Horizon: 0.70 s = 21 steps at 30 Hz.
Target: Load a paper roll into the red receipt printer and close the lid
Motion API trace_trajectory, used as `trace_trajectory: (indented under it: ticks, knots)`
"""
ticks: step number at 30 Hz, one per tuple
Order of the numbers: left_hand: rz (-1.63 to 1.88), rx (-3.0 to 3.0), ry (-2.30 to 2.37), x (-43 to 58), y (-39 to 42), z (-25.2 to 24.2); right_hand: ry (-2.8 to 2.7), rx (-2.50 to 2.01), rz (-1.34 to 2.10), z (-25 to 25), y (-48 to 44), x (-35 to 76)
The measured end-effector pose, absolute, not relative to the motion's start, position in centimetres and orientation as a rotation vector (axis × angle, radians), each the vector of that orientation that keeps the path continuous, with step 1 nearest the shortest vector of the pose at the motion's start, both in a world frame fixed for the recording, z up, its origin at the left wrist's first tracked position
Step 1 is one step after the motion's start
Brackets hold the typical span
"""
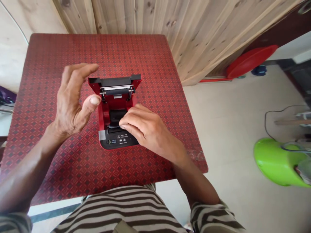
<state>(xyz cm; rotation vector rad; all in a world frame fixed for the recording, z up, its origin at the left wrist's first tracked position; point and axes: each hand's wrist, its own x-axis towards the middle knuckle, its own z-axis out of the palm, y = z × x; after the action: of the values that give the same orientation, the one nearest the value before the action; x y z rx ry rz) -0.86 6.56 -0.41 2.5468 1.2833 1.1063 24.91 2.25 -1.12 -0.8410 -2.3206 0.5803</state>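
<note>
A small red and black device (121, 139) sits on the patterned red table (145, 58), its lid (115, 81) raised and tilted back with a roller on its inner side. Beside the device, my left hand (75, 97) is held up with fingers apart, its thumb near the lid's left edge, holding nothing. Over the device's right side, my right hand (148, 127) has thumb and fingertips pressed together at the front of the inner compartment. Whatever lies between those fingertips is too small to name.
Wooden panelling (131, 16) stands beyond the table's far edge. On the floor to the right are a green tub (272, 161) with things in it and a cable. A red round object (250, 61) leans at the wall.
</note>
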Motion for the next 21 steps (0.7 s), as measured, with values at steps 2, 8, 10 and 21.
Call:
trace_trajectory:
  ticks: [2, 8, 10, 21]
  knots:
    - [1.061, 2.540, 1.237, -0.4, 6.6, -0.4, -2.281, -0.816, 0.500, -1.1, 1.4, 24.9]
    - [1.042, 2.614, 1.098, -0.7, 2.5, -1.6, -2.192, -0.888, 0.223, -2.5, -0.8, 24.6]
    - [0.997, 2.683, 1.060, -0.9, 1.2, -2.4, -2.161, -0.931, 0.123, -3.1, -1.3, 24.3]
    - [1.053, 2.783, 1.045, -0.5, -0.5, -5.3, -2.099, -0.961, 0.170, -3.5, -1.7, 24.4]
